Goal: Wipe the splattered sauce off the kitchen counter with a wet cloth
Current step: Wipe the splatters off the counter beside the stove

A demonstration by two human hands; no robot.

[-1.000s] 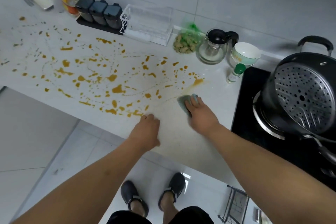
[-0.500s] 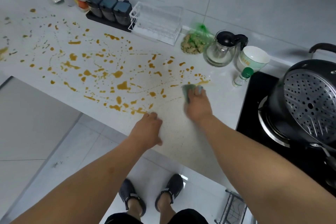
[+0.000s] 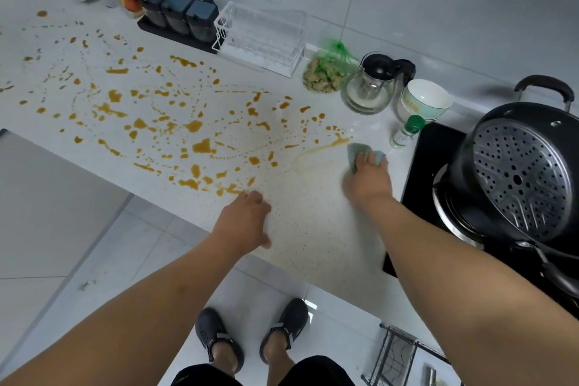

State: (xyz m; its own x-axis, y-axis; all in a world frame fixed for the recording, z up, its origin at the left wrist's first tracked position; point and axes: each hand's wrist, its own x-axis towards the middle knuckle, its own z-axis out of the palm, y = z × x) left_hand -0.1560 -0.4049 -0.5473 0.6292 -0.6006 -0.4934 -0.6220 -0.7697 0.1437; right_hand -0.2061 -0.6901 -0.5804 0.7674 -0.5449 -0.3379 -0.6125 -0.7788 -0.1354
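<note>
Far left to centre, the sauce [image 3: 200, 146] lies in orange blots over most of the counter [image 3: 313, 229], untouched as far as I can judge. My left hand [image 3: 242, 222] rests near the front edge just beside the nearest blots, fingers loosely curled and holding nothing. Right of it, my right hand [image 3: 369, 180] clutches the cloth [image 3: 355, 152] pressed to the counter at a smeared streak. Risk as I read it: the small green-capped bottle [image 3: 405, 131] and bowl [image 3: 424, 100] stand near, so a wide stroke could topple them, and dragging the loaded cloth would smear rather than lift.
</note>
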